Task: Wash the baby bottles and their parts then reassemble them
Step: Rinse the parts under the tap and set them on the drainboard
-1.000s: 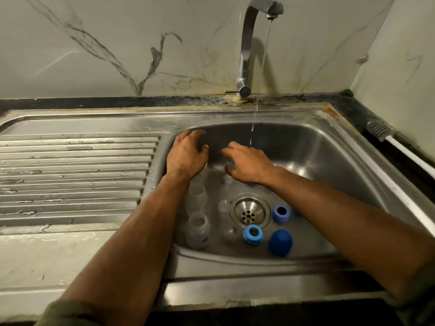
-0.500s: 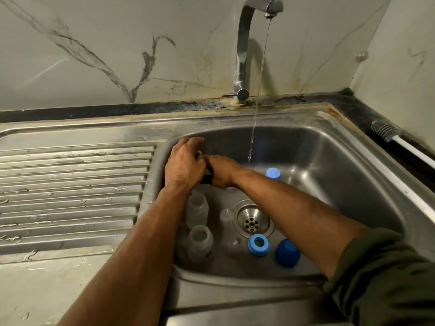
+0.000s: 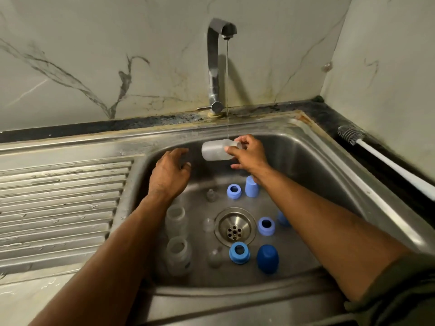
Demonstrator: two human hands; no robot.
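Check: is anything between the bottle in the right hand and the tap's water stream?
Nothing visible. The right hand grips the clear bottle on its side, and the thin stream falls unobstructed from the faucet onto it. The left hand hovers open, lower and to the left.

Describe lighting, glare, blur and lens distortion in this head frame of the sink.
Head view: dim, warm light; soft glare on the stainless steel sink's right rim and round metal drain strainer; the wide-angle lens bows the counter edge; the clear plastic bottle held sideways in the right hand looks slightly soft, the thin water stream stays sharp; the left hand casts little shadow.
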